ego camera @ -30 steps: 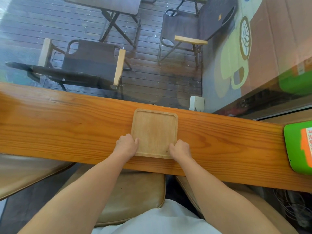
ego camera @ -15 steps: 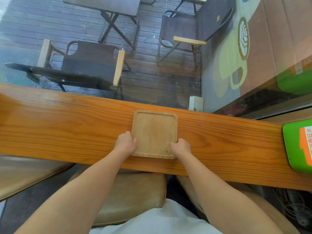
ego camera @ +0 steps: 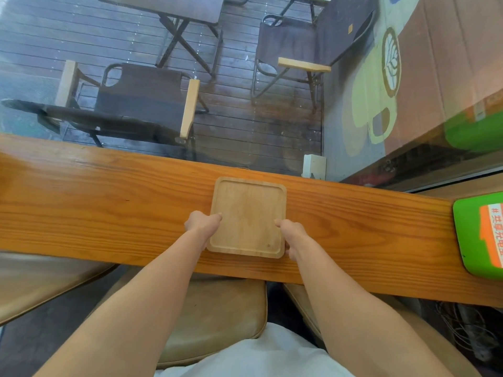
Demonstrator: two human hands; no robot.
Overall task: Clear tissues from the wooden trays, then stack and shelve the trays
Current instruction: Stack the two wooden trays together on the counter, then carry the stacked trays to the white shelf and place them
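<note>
Both hands, left [ego camera: 202,225] and right [ego camera: 292,234], pinch the opposite rims of an empty wooden tray [ego camera: 249,216]; rigid, seemingly light, best lifted by its side edges.

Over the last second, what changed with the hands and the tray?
Both hands slid up the tray's side edges from its near corners: left hand to mid left edge, right hand to the right edge, thumbs over the rim. The tray stayed flat on the counter, no tissue on it; the green box is unmoved.
</note>
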